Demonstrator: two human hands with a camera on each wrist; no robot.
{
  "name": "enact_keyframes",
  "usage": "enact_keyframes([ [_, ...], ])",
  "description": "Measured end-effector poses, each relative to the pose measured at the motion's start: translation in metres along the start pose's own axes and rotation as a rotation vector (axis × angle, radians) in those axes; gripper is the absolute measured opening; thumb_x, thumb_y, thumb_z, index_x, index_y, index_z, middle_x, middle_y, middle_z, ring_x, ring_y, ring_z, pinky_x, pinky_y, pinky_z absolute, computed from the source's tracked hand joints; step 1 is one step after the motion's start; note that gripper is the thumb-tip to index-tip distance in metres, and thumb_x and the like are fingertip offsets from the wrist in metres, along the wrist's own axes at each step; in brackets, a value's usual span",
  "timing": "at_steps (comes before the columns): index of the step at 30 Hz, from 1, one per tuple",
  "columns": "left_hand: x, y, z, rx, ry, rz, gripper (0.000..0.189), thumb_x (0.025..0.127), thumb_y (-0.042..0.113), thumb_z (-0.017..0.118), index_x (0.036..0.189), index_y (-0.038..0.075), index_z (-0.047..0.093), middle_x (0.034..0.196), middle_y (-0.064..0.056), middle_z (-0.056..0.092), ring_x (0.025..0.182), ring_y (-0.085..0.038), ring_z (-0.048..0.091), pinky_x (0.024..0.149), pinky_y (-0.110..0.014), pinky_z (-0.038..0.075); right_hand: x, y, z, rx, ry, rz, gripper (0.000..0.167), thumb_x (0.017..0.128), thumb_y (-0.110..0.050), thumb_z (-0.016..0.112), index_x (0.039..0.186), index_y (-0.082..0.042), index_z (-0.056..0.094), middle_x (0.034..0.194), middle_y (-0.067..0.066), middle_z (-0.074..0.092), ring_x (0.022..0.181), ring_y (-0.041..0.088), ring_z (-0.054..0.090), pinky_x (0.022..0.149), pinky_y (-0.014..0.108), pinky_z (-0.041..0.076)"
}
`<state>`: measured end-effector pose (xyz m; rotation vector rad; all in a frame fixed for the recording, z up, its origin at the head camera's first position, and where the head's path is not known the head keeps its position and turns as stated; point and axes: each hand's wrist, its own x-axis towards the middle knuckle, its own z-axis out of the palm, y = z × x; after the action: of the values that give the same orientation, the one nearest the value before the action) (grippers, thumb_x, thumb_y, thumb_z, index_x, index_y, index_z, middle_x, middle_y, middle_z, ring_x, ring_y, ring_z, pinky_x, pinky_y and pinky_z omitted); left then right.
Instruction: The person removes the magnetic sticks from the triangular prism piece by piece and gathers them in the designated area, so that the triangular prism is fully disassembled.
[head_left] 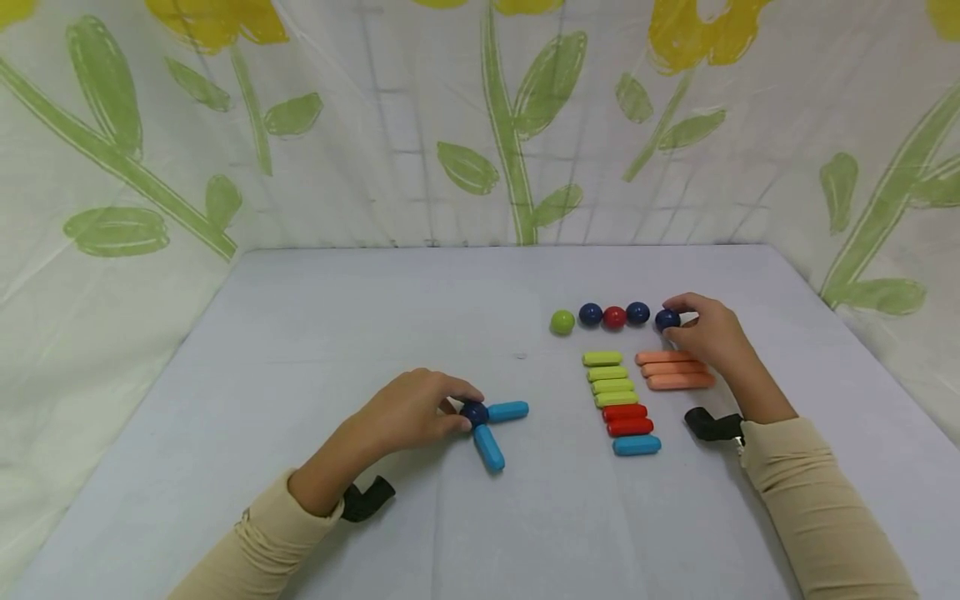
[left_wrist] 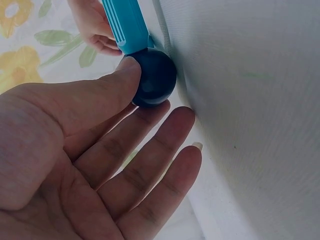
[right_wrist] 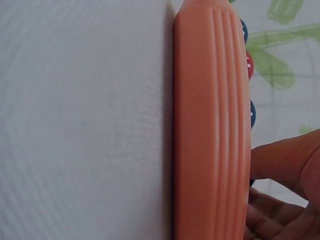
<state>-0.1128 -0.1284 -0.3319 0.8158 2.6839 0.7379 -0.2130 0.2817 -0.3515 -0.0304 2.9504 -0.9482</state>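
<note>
My left hand (head_left: 416, 408) pinches a dark blue ball (head_left: 474, 413) between thumb and fingers. Two light blue rods (head_left: 489, 448) meet that ball, one pointing right and one toward the front. In the left wrist view the thumb lies on the ball (left_wrist: 157, 77) beside a ribbed blue rod (left_wrist: 127, 25). At the right end of a row of balls, my right hand (head_left: 705, 329) grips another dark blue ball (head_left: 667, 320) by thumb and fingertips. An orange rod (right_wrist: 210, 125) hides most of that ball in the right wrist view.
Left of the right hand are two dark blue balls (head_left: 637, 313), a red ball (head_left: 614, 317) and a green ball (head_left: 562, 322). Several yellow-green rods (head_left: 607, 374), red rods (head_left: 630, 427), a blue rod (head_left: 637, 445) and orange rods (head_left: 681, 382) lie on the white table (head_left: 337, 317).
</note>
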Motion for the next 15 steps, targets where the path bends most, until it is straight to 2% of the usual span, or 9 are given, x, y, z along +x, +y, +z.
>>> enact_keyframes([
  [8, 0.0, -0.001, 0.0, 0.003, 0.001, -0.006, 0.034, 0.089, 0.011, 0.077, 0.123, 0.009, 0.072, 0.114, -0.003, 0.072, 0.098, -0.017, 0.071, 0.079, -0.032, 0.055, -0.002, -0.005, -0.001, -0.012, -0.006, -0.011, 0.048, 0.095, -0.008, 0.063, 0.139, 0.002, 0.049, 0.134, 0.029, 0.052, 0.109, 0.043, 0.057, 0.08, 0.049, 0.052],
  [15, -0.001, 0.0, 0.0, 0.008, 0.004, -0.012, 0.034, 0.089, 0.012, 0.077, 0.123, 0.01, 0.072, 0.114, -0.003, 0.072, 0.097, -0.017, 0.07, 0.079, -0.033, 0.055, -0.004, -0.015, -0.002, -0.038, 0.023, -0.001, 0.048, 0.095, -0.007, 0.063, 0.14, 0.003, 0.048, 0.136, 0.029, 0.049, 0.107, 0.043, 0.057, 0.082, 0.052, 0.055],
])
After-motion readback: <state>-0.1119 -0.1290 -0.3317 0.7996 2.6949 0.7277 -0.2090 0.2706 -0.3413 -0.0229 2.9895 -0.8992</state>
